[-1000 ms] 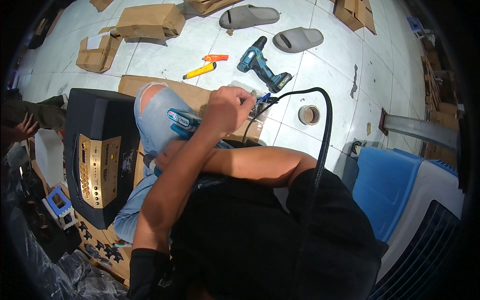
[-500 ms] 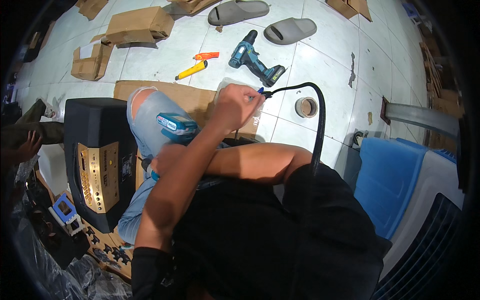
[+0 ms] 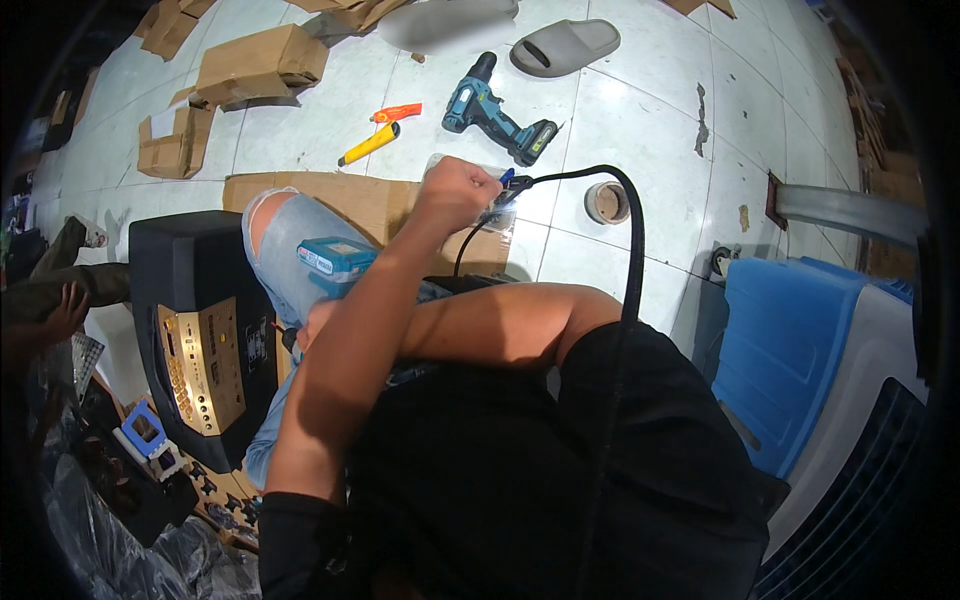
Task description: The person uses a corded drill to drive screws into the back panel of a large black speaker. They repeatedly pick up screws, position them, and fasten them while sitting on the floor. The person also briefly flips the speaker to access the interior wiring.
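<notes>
My left hand (image 3: 457,192) is closed, fingertips pinched together above a clear plastic tray or bag (image 3: 440,163). Right beside them are a small blue piece (image 3: 507,177) and the end of a thick black cable (image 3: 600,170); what the fingers pinch is not plain. Under my left forearm crosses my right arm. Its hand (image 3: 318,318) is wrapped round a cordless drill, whose teal battery (image 3: 335,258) points up over my jeans knee; most of the drill's body is hidden. Its dark nose (image 3: 287,337) points toward a black speaker box (image 3: 185,250) with a gold control panel (image 3: 207,365).
Beyond my hands lie a second cordless drill (image 3: 495,110), a yellow tool (image 3: 368,144), an orange cutter (image 3: 397,113), a tape roll (image 3: 607,203) and grey slippers (image 3: 565,47). Cardboard boxes (image 3: 255,65) stand far left. A blue plastic panel (image 3: 785,350) stands right. Another person's hand (image 3: 70,305) is at left.
The view has shifted slightly, so floor things sit further left. My left hand has moved slightly left, its fingertips a little apart from the blue piece. The right hand keeps the drill.
</notes>
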### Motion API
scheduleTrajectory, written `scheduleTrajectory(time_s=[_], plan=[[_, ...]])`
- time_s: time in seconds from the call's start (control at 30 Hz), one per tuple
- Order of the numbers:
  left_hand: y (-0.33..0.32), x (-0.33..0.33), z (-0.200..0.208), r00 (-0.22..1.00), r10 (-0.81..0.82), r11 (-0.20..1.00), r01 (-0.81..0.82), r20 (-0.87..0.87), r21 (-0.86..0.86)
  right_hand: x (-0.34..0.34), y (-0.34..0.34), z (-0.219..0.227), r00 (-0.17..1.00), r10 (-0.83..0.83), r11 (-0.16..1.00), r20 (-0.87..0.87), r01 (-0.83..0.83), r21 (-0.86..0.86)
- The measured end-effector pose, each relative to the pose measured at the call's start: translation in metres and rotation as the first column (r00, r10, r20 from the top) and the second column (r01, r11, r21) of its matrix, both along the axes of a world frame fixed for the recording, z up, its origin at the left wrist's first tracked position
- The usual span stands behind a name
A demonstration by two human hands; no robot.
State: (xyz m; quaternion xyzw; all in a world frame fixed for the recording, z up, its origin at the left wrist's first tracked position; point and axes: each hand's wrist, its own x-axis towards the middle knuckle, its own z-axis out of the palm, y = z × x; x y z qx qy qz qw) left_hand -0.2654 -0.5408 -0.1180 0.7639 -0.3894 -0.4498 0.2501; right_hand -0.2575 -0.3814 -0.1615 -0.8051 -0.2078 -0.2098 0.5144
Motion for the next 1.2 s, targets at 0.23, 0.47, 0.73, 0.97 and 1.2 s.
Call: scheduleTrajectory(time_s=[0.23, 0.47, 0.73, 0.97, 1.2], plan=[[0.017, 0.015, 0.014, 0.975, 0.170, 0.981, -0.181, -0.146, -0.065, 0.007, 0.012, -0.013, 0.987, 0.001, 0.981, -0.162, -0.032, -0.193], [0.109, 0.053, 0.094, 0.514, 0.296, 0.767, -0.630, -0.805, -0.120, -0.008, 0.003, -0.004, 0.897, -0.235, 0.754, 0.374, 0.411, -0.513], [0.334, 0.091, 0.118, 0.278, 0.442, 0.104, -0.960, -0.853, -0.259, 0.010, -0.007, 0.098, 0.991, 0.067, 0.589, -0.112, -0.130, -0.798], [0.434, 0.023, 0.010, -0.265, 0.349, -0.397, -0.911, -0.899, 0.114, 0.007, 0.001, 0.111, 0.974, 0.088, 0.536, -0.208, -0.223, -0.815], [0.427, 0.022, -0.019, -0.405, 0.132, -0.506, -0.813, -0.905, 0.290, 0.008, 0.004, 0.138, 0.950, 0.257, 0.613, -0.175, -0.301, -0.730]])
